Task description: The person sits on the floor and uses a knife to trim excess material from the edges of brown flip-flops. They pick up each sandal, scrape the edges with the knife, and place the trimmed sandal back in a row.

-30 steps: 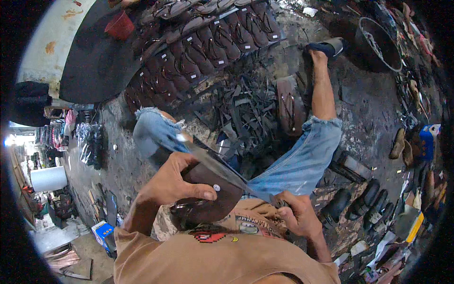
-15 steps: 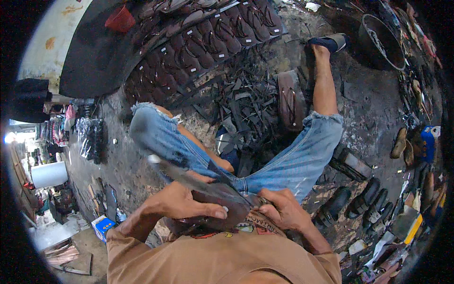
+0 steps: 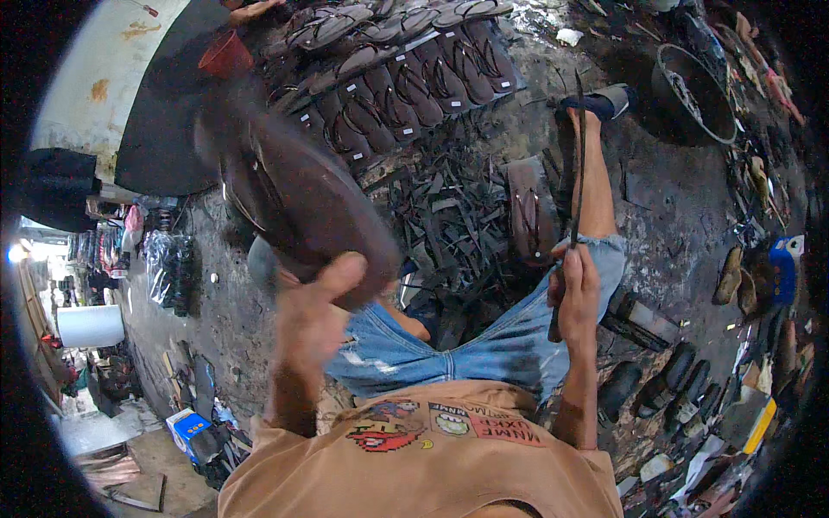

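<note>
A brown flip-flop (image 3: 306, 203) slants across the upper left of the frame. It looks light and bendy, probably best held by its sole edge. The left hand (image 3: 309, 319) grips its lower end, thumb on top. Right of centre, the right hand (image 3: 577, 292) curls around a thin knife (image 3: 579, 164), blade up.

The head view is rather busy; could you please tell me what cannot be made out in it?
Head view:
Sandal: far end smeared by motion blur.
Left hand: blurred, most fingers hidden behind the sandal.
Knife: most of its handle hidden by the right hand.
Another person's arm: cut off by the top edge.
</note>
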Tool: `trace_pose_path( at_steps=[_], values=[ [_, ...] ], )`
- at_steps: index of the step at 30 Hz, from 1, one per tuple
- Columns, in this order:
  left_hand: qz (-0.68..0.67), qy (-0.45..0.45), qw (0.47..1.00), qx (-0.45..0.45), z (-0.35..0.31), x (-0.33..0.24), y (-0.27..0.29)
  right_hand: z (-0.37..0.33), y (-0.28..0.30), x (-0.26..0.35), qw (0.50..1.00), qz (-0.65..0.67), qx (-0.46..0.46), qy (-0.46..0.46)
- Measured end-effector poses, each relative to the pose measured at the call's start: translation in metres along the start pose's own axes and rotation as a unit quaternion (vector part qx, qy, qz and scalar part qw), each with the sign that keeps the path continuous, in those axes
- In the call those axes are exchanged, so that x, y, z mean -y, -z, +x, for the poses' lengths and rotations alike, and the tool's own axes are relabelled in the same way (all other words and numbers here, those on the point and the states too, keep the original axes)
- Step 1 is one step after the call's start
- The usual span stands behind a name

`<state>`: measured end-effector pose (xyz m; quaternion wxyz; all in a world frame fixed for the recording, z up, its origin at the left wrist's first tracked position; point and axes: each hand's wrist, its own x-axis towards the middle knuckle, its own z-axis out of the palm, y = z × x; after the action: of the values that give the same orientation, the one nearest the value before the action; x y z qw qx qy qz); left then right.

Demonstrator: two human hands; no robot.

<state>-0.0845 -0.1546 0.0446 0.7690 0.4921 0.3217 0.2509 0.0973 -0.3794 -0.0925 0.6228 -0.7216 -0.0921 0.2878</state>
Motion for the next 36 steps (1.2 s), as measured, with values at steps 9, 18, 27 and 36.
trace_pose_path(
  at_steps=[9,18,27,36],
  values=[
    [-0.212,0.157,0.963,-0.047,-0.027,0.068,0.014,-0.132,-0.012,-0.021,0.96,-0.177,0.216,0.034],
    [-0.13,0.115,0.984,-0.048,-0.046,0.07,0.015,-0.071,-0.057,0.009,0.941,-0.225,0.25,0.043],
    [-0.162,0.129,0.973,-0.099,-0.066,0.098,0.056,-0.041,-0.086,0.033,0.955,-0.124,0.264,0.057],
    [-0.175,0.144,0.969,-0.1,-0.072,0.1,0.06,-0.083,-0.063,-0.015,0.941,-0.19,0.272,0.064]
  ],
)
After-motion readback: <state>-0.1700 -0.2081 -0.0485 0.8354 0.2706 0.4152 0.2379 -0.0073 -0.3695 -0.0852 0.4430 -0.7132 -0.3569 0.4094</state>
